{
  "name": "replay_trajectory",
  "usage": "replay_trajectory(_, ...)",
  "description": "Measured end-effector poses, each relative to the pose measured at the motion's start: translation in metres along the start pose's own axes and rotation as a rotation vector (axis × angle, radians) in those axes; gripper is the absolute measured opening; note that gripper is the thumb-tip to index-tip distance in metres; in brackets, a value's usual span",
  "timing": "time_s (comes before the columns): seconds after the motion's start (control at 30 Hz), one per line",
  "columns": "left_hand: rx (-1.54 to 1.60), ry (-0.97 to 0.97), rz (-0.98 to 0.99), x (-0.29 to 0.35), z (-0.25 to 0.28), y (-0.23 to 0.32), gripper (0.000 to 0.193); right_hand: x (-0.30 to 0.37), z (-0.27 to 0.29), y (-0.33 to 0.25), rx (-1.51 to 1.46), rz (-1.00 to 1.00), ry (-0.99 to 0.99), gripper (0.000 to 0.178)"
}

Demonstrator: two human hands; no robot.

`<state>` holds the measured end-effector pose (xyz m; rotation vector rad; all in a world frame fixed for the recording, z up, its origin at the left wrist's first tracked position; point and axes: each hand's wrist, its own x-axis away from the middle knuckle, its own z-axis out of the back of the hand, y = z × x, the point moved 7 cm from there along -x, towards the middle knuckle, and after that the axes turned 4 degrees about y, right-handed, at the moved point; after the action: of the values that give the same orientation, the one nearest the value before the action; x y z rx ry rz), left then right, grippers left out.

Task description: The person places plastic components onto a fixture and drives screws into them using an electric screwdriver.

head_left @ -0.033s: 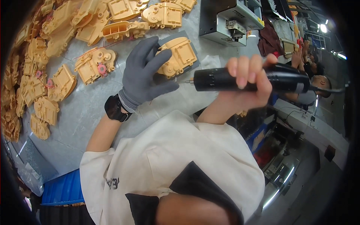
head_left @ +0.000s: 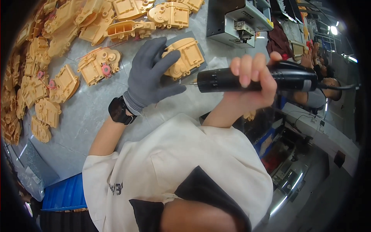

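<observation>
Steadily, my right hand (head_left: 251, 96) is clamping its bare fingers around a black electric screwdriver (head_left: 220, 80), which is lying nearly level across my grip. Its thin bit (head_left: 189, 83) is pointing leftward, reaching into the space just above my left thumb and just below a yellow plastic housing (head_left: 188, 56); whether the tip is touching anything, I cannot tell. My gloved left hand (head_left: 148, 75) is keeping its thumb and fingers apart, the index finger lying over the left part of the housing and the thumb stretching out below it. How hard that grip is pressing, I cannot tell. The housing is sitting to the right of my left grip and up and to the left of my right one, resting over a dark grey pad (head_left: 200, 46), well in from the near edge of the table (head_left: 77, 116). Farther left on the table, another housing (head_left: 89, 70) is lying apart from my glove, bearing a pink disc (head_left: 106, 70). More yellow housings (head_left: 65, 23) are crowding the table's left side, and a metal box (head_left: 224, 29) is standing beyond the screwdriver.
</observation>
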<state>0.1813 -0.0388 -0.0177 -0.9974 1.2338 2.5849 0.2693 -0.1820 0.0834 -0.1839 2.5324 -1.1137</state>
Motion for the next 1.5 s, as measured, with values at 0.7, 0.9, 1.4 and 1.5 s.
replay_trajectory(0.7,-0.071,-0.022,-0.005,0.006,-0.008,-0.004,0.055,-0.002,0.03,0.039,0.133,-0.125,0.199,0.038)
replay_trajectory(0.9,-0.083,-0.02,-0.004,0.003,-0.012,-0.002,0.051,-0.003,0.031,0.032,0.178,-0.097,0.195,0.036)
replay_trajectory(1.4,-0.058,0.026,0.051,0.005,-0.012,-0.006,0.039,0.0,0.013,0.03,0.245,0.027,0.151,0.043)
replay_trajectory(1.5,-0.042,0.02,0.057,0.004,-0.013,-0.005,0.038,0.001,0.01,0.028,0.253,0.033,0.131,0.043)
